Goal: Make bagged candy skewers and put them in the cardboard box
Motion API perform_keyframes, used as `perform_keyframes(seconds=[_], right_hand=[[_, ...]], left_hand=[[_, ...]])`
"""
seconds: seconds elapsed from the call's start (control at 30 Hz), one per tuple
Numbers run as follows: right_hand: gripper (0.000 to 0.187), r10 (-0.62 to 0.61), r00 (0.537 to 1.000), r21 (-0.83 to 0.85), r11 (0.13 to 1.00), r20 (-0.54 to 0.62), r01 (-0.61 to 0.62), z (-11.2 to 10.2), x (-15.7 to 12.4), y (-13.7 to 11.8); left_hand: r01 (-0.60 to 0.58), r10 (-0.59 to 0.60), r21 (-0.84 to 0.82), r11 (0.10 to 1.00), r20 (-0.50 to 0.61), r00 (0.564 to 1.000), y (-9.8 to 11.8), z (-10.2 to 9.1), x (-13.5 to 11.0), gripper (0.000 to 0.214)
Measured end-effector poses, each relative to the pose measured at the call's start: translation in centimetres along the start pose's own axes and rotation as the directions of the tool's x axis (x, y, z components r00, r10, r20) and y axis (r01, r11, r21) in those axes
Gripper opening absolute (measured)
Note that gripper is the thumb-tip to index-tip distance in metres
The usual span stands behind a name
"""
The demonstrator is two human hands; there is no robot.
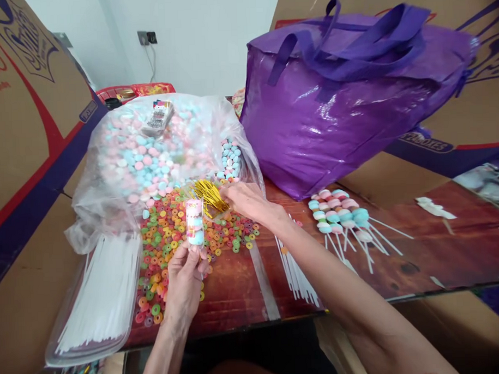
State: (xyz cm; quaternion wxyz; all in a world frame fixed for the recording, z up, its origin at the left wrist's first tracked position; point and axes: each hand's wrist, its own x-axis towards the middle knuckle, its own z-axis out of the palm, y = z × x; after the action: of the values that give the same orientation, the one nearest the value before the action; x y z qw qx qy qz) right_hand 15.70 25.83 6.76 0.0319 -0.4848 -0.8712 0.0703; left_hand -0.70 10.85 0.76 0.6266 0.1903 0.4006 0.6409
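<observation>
My left hand (185, 279) is closed around the lower end of a marshmallow lollipop (194, 224) in a printed clear wrapper, held upright over the loose candy. Pink and blue marshmallow pieces show through the wrapper. At the right end of a bundle of gold twist ties (209, 196), my right hand (244, 201) pinches with bent fingertips at the ties. Exactly how many it grips is hidden. Beneath both lie colourful gummy rings (169, 222), spread across the dark red wooden table (232, 296).
A large clear bag of pastel marshmallows (150, 157) stands behind, with a small packet (157, 118) on top. White sticks (101, 290) fill a plastic tub at left; more sticks (295, 272) lie right. Finished marshmallow sticks (340, 211) lie before a purple bag (332, 113). Cardboard boxes (24, 178) flank the table.
</observation>
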Motion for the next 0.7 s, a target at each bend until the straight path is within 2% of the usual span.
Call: perform_keyframes(seconds=[0.1,0.13,0.2,0.27,0.37,0.5,0.6,0.7], right_hand=[[0.026,0.095,0.967,0.284,0.959,-0.235,-0.025,-0.3,-2.4,-0.3],[0.023,0.123,0.950,0.428,0.904,-0.288,0.013,0.0,-3.6,-0.7],[0.016,0.169,0.934,0.698,0.708,-0.315,0.107,1.0,-6.3,-2.0],[0.012,0.205,0.943,0.853,0.505,-0.264,0.129,2.8,-9.0,-3.6],[0.007,0.312,0.938,0.955,0.291,-0.151,0.057,5.6,-11.9,-5.7],[0.008,0.458,0.888,0.993,0.121,-0.050,-0.007,7.7,-13.5,-6.3],[0.016,0.457,0.889,0.999,-0.001,0.033,-0.037,7.8,-14.0,-5.5],[0.021,0.457,0.885,0.995,-0.086,0.086,-0.052,7.3,-14.5,-5.1]], left_hand=[[0.000,0.001,0.028,1.000,-0.036,0.999,-0.3,0.4,0.2,0.031],[-0.001,0.003,0.045,0.999,-0.047,0.999,-0.5,0.6,0.2,0.032],[-0.003,0.008,0.090,0.996,-0.057,0.998,-1.0,1.0,0.2,0.033],[-0.010,0.017,0.144,0.990,-0.049,0.999,-1.8,1.3,0.0,0.035],[-0.029,0.037,0.220,0.975,-0.030,0.999,-3.0,1.9,-0.5,0.034],[-0.025,0.014,0.288,0.957,0.041,0.999,-4.1,2.7,-1.4,0.026],[0.010,-0.044,0.300,0.954,0.110,0.993,-4.5,3.1,-1.9,0.023],[0.050,-0.089,0.280,0.959,0.131,0.987,-4.7,3.4,-2.2,0.021]])
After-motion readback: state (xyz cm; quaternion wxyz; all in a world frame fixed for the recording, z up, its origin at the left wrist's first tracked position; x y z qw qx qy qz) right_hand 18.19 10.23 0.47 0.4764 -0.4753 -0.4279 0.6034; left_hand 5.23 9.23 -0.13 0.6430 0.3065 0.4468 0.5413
